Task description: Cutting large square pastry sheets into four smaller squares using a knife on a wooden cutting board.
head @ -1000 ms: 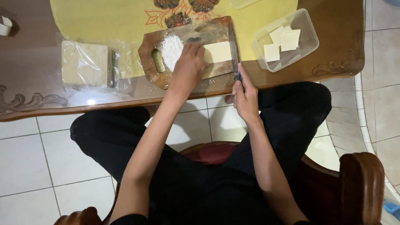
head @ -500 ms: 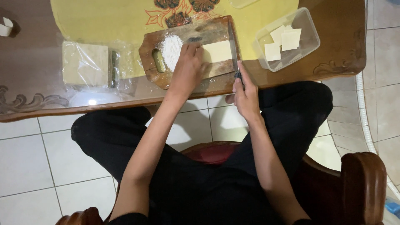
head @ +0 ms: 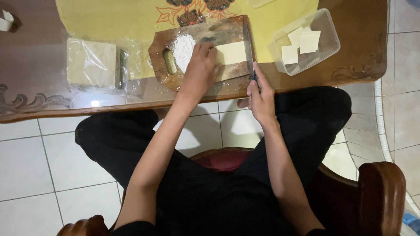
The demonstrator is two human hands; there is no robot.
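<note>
Since a second ago the left hand (head: 202,65) has slid a little toward the pale dough sheet (head: 232,52) and now lies flat, fingers together, pressing its left end onto the wooden cutting board (head: 227,30). Beside the hand sits a heap of white flour (head: 182,45). That sheet's long axis runs left to right along the board, parallel to the table's near edge. At the board's right end the right hand (head: 259,94) is closed around a knife (head: 250,52), its blade pointing away from the person across the board. Toward the table's right corner stands a clear plastic tub (head: 328,41) holding cut dough squares (head: 302,43); a plastic-wrapped stack (head: 92,63) lies to the left. Yellow cloth (head: 109,17) covers the far side.
</note>
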